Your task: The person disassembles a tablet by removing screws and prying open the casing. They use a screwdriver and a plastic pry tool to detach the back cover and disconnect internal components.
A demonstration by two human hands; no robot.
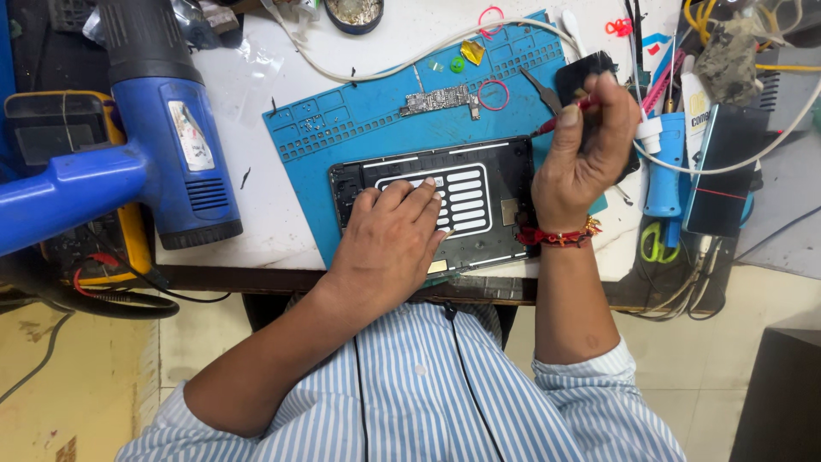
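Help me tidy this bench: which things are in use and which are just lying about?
In use: opened tablet under left hand; red-handled tool in right hand; blue work mat.
Lying about: blue heat gun, circuit board, tweezers, green-handled scissors.

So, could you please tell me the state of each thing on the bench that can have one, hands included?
Tablet: opened, insides up, flat on the blue mat.
Left hand: pressed flat on the tablet.
Right hand: raised, closed on a red-handled tool.
Circuit board: removed, lying loose on the mat.
Heat gun: set down on the table, untouched.
Tweezers: lying on the mat, unused.
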